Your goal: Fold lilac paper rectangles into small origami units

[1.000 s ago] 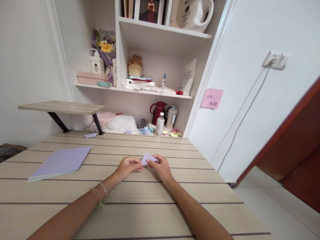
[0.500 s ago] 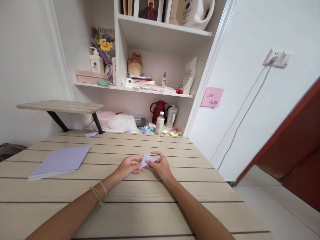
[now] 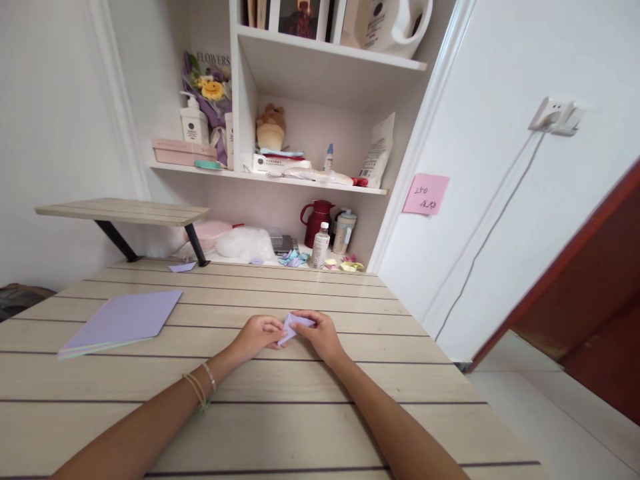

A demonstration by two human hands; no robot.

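Observation:
A small folded piece of purple paper (image 3: 295, 325) is held between my two hands above the middle of the table. My left hand (image 3: 263, 335) pinches its left corner between thumb and fingers. My right hand (image 3: 320, 333) grips the right part, thumb on the near face and fingers along the upper edge. To the left lies a stack of coloured paper sheets (image 3: 125, 321), purple on top, with pale green and pink edges showing beneath. Another small folded purple paper (image 3: 182, 267) rests by the leg of the raised wooden stand.
The wooden stand (image 3: 125, 211) rises at the back left of the slatted table (image 3: 320, 427). Behind the table, shelves hold a clear bottle (image 3: 321, 247), a red jug (image 3: 317, 222), a patterned cup (image 3: 344, 232) and folded coloured papers (image 3: 293, 258). A pink note (image 3: 426, 194) sticks to the wall.
The purple paper has turned and tilted slightly in my hands. My right fingers have come down from a raised position onto its upper edge. The left hand still holds its corner.

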